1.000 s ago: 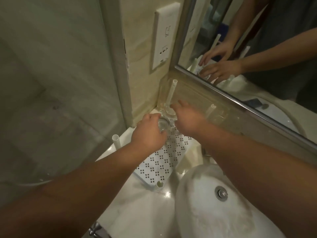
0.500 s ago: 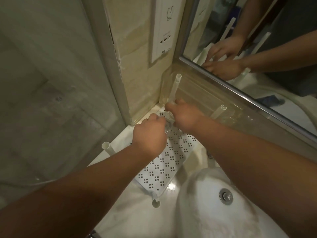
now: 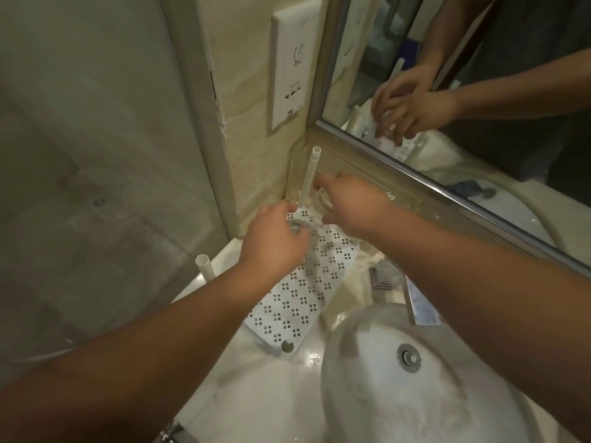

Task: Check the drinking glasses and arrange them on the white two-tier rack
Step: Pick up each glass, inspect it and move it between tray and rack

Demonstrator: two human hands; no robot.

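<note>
Bathroom counter: clear glass on perforated rack.

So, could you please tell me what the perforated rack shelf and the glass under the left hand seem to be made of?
Rack shelf: probably plastic, matte white, with punched square holes and tubular posts. Glass: apparently clear glass, see-through with a shiny rim; clear plastic is possible.

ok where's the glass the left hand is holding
In the head view, the glass sits under the left hand at the far corner of the white rack, beside the upright post.
</note>
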